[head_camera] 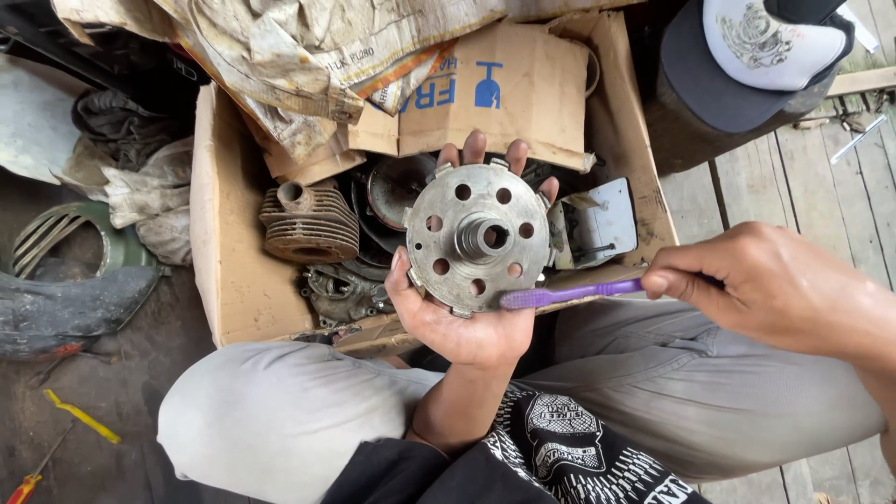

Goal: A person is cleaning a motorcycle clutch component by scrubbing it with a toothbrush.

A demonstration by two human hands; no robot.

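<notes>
Our left hand [462,317] cups a round, perforated metal clutch hub [478,237] above a cardboard box [229,261] of engine parts. Our right hand [765,285] pinches a purple toothbrush [560,295], its bristles touching the hub's lower rim.

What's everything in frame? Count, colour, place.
metal disc: 1, grey, holes and centre hub, in left palm
toothbrush: 1, purple, head at disc's lower edge
cardboard box: 1, brown, ahead of knees
finned cylinder: 1, rusty brown, in box, left
metal bracket: 1, grey, in box, right
cap: 1, white and dark, top right
screwdriver: 1, red-yellow handle, bottom left floor
left hand: cradles disc
right hand: grips toothbrush
</notes>
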